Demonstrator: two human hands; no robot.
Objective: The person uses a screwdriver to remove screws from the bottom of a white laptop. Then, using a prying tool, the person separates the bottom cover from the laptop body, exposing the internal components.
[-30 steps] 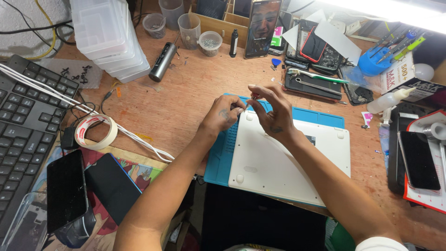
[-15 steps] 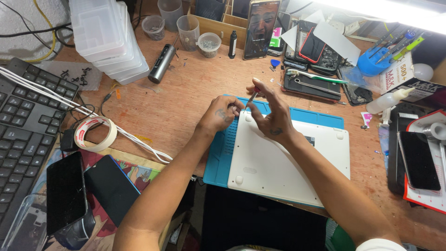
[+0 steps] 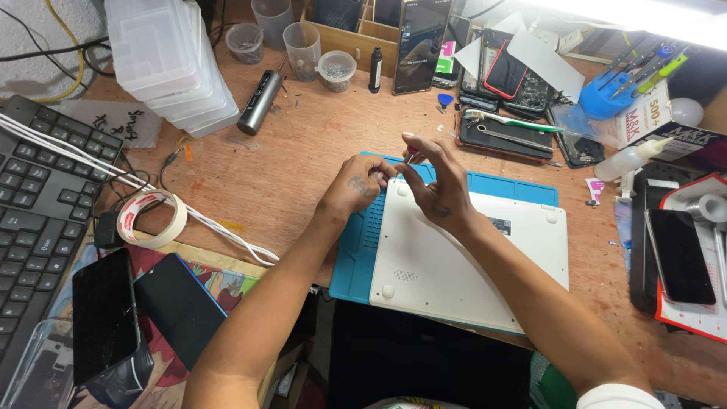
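While pinched between right-hand (image 3: 439,189) fingertips, a thin screwdriver (image 3: 410,158) now points down at the far-left corner of the white laptop base (image 3: 469,261), tip lower than half a second ago, suggesting a corner screw being worked. Left hand (image 3: 360,185) curls beside that same corner, fingers pressed together near the tip; whether touching it, cannot tell. Under the laptop, one blue mat (image 3: 356,250). Left of the laptop: one tape roll (image 3: 151,218), one keyboard (image 3: 38,197), two dark phones (image 3: 102,314). Beyond the laptop: three clear cups (image 3: 303,49), one grey cylinder tool (image 3: 259,102).
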